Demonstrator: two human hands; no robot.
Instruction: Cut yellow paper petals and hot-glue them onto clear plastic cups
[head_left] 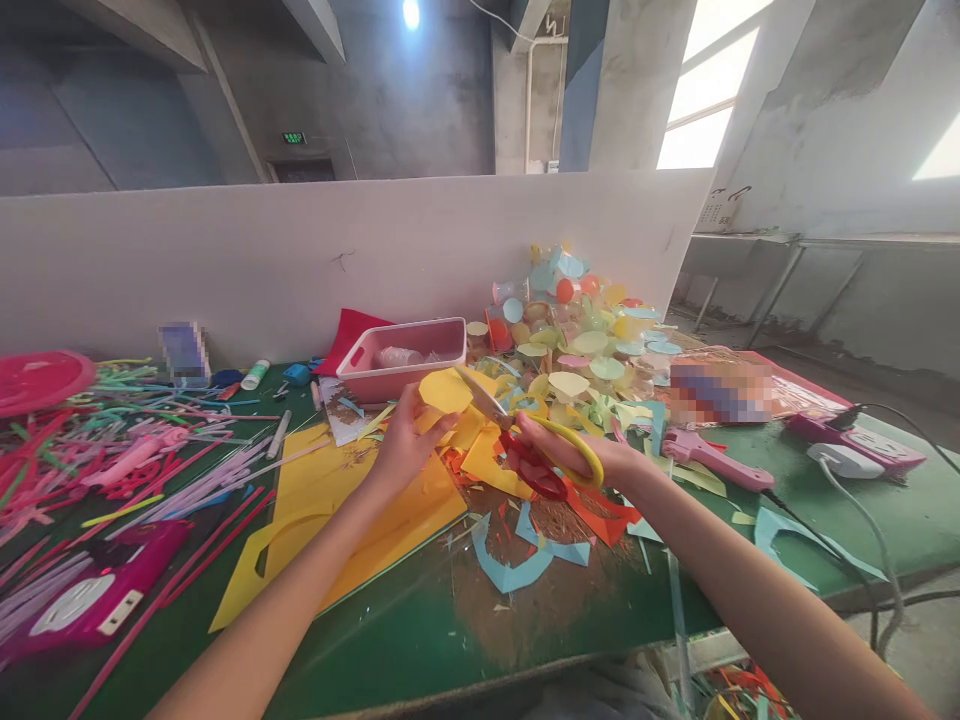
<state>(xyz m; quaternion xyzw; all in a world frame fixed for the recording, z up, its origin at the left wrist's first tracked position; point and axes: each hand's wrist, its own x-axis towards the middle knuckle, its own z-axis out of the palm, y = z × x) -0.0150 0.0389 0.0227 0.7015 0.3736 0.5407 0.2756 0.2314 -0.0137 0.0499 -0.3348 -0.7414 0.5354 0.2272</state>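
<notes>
Two bare hands are working above a green counter (360, 665), and both of them are in the middle of the view. The left hand (401, 450) has a closed grip on a piece of yellow paper (446, 390), which it pinches between the thumb and the fingers. The right hand (562, 450) has a closed grip on a pair of scissors (517, 440) with yellow and red handles, and its metal blades reach to the edge of this paper. Just behind the hands stands a pink plastic tray (401, 362) with a clear object inside it, and a red sheet (349, 335) lies partly behind the tray. To the right, many pastel paper circles (577, 345) make a big heap against a white partition (337, 260). Under the left forearm lie yellow sheets (360, 510), and blue-green paper scraps (517, 560) lie near the front edge. On the left side there are many coloured straws (150, 470) and a magenta power strip (90, 595). On the right side lie a pink plastic tool (712, 460) and another pink power strip (862, 442), which has a white plug (844, 460) in it.
</notes>
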